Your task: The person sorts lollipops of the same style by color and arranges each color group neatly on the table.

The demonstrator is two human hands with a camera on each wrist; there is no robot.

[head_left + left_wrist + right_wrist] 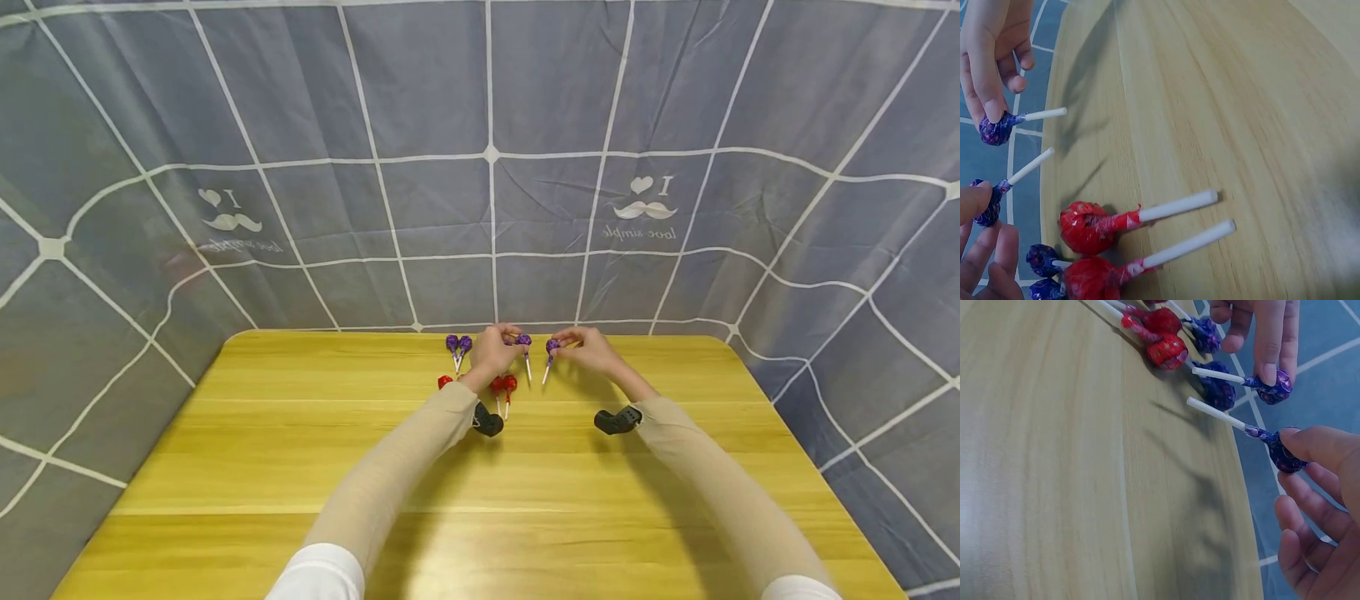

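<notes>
Near the table's far edge, my left hand point(495, 350) pinches a purple-wrapped lollipop point(985, 211) by its round head, thumb on one side and fingers on the other. My right hand point(594, 352) holds a second purple lollipop point(1286, 454) the same way, a short distance to the right. Both white sticks point back toward me, and their shadows fall apart from them on the wood. Left of my left hand, two purple lollipops point(465, 343) lie with their sticks converging. Red lollipops point(511, 382) lie nearer me, partly hidden by the left wrist in the head view.
The wooden table point(300, 467) ends just beyond my hands. Behind it and at both sides hangs a grey curtain point(442, 208) with white grid lines. Black wrist devices point(618, 420) sit on both wrists, the left one close to the red lollipops.
</notes>
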